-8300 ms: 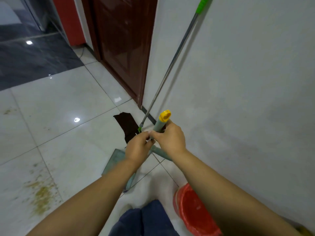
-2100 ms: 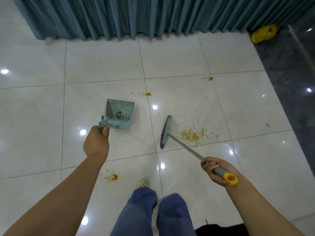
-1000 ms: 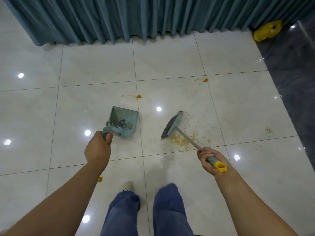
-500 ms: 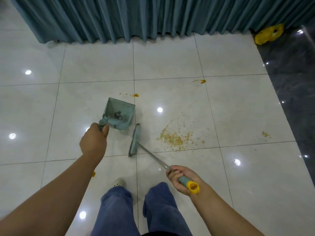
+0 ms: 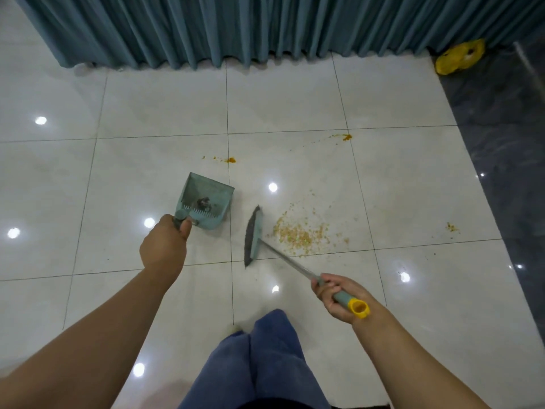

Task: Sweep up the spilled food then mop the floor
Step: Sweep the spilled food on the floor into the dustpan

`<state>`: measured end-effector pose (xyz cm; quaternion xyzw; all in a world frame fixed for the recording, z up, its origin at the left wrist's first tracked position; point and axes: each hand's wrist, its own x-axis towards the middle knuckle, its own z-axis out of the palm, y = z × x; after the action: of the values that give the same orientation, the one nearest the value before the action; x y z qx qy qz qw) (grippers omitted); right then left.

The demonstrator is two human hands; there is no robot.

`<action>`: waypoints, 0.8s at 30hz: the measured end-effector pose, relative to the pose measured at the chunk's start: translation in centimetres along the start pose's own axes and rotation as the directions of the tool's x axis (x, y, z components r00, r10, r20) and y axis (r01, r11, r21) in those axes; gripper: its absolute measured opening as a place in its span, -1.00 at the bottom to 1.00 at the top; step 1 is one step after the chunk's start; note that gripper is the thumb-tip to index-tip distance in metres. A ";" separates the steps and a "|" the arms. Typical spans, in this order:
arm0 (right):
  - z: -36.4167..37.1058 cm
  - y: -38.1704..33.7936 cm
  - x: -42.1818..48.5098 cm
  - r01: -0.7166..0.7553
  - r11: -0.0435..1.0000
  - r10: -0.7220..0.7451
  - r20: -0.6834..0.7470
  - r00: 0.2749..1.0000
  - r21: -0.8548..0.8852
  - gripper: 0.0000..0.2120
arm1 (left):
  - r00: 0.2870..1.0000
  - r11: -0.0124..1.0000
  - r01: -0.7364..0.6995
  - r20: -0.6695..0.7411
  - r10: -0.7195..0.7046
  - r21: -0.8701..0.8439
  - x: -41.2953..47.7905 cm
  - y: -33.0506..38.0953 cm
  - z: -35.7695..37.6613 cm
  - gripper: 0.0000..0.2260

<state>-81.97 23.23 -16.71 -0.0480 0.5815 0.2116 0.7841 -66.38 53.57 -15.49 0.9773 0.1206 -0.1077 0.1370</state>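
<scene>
My left hand (image 5: pixel 165 246) grips the handle of a teal dustpan (image 5: pixel 206 202), which rests on the white tile floor with a small dark clump inside. My right hand (image 5: pixel 336 293) holds a short broom by its grey handle with a yellow end. The broom head (image 5: pixel 253 236) stands on the floor between the dustpan and a pile of yellowish crumbs (image 5: pixel 298 231). Orange spots lie further off: one spot (image 5: pixel 231 160) beyond the dustpan, another spot (image 5: pixel 346 137) to the far right, and small bits (image 5: pixel 451 227) near the dark floor.
A teal curtain (image 5: pixel 236 28) hangs along the far side. A yellow object (image 5: pixel 460 56) lies at the far right corner. Dark tile floor (image 5: pixel 507 143) runs down the right. My legs in blue trousers (image 5: pixel 259 367) stand below the broom.
Half a second ago the broom head sat close below the dustpan; it has since swung right, toward the crumb pile. The dustpan has stayed put.
</scene>
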 end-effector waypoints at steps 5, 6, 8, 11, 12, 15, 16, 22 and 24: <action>-1.0 -0.1 -1.7 0.105 0.994 -0.105 -0.018 0.994 0.041 -0.83 | 0.999 0.999 -0.043 0.031 0.043 -0.002 -0.4 -0.7 -0.1 -0.65; -1.1 0.2 -1.9 0.115 0.992 -0.114 -0.021 0.993 0.044 -0.84 | 0.998 0.999 -0.049 0.040 0.049 -0.005 -0.6 -0.9 -0.2 -0.65; -1.2 1.0 -2.3 0.127 0.991 -0.127 -0.013 0.992 0.050 -0.82 | 0.996 0.998 -0.059 0.062 0.060 -0.018 -0.8 -1.3 -0.2 -0.66; -1.4 3.4 -2.9 0.121 0.992 -0.120 -0.010 0.993 0.028 -0.81 | 0.993 0.996 -0.075 0.082 0.079 -0.046 -1.3 -1.8 -0.6 -0.66; -1.5 4.4 -3.0 0.109 0.994 -0.108 -0.004 0.994 0.020 -0.81 | 0.993 0.995 -0.080 0.086 0.085 -0.055 -1.6 -2.0 -0.7 -0.66; -1.8 7.9 -3.0 0.051 0.998 -0.051 0.002 0.999 0.024 -0.81 | 0.991 0.993 -0.090 0.090 0.097 -0.074 -2.3 -2.5 -0.9 -0.65; -1.9 9.1 -2.8 0.031 0.999 -0.031 0.005 1.000 0.030 -0.82 | 0.991 0.993 -0.091 0.088 0.097 -0.077 -2.4 -2.7 -0.9 -0.64; -3.7 14.9 -1.1 -0.088 0.994 0.089 -0.001 0.996 0.057 -0.88 | 0.996 0.991 -0.011 0.089 0.024 -0.136 -3.3 -3.5 -1.4 -0.71; -4.2 16.0 -0.4 -0.114 0.993 0.115 -0.024 0.993 0.021 -0.91 | 0.997 0.990 0.003 0.081 0.008 -0.140 -3.7 -3.6 -1.5 -0.77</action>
<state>-91.99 36.27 -14.90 -0.0094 0.5953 0.2497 0.7636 -70.56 56.61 -14.05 0.9602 0.1209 -0.1386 0.2102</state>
